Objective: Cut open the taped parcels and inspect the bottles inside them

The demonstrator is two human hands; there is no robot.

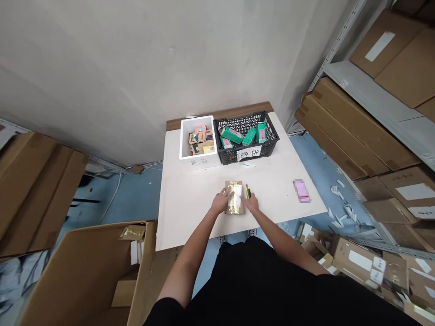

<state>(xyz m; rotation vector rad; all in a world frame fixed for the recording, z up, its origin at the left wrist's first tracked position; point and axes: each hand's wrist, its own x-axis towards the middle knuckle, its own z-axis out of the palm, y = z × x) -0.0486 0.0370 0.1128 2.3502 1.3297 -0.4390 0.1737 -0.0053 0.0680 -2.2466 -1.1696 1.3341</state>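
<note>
A small cardboard box (pixel 239 209) wrapped in shiny tape, with a white label on top, lies on the white tabletop (pixel 190 203) in front of me. My left hand (pixel 222 200) rests at its left side, fingers stretched out over the top face. On the other side, close to the box's right edge, my right hand (pixel 252 203) is closed around a yellow and black utility knife (pixel 248 192), whose front end points away from me. The tip of the knife is too small to make out.
Behind the box stand a white foam bin (pixel 200 160) of small boxes and a black plastic crate (pixel 229 157) with green boxes. A pink blurred item (pixel 302 190) lies at right. A large open carton (pixel 84 262) sits lower left; shelves (pixel 374 86) of cartons stand right.
</note>
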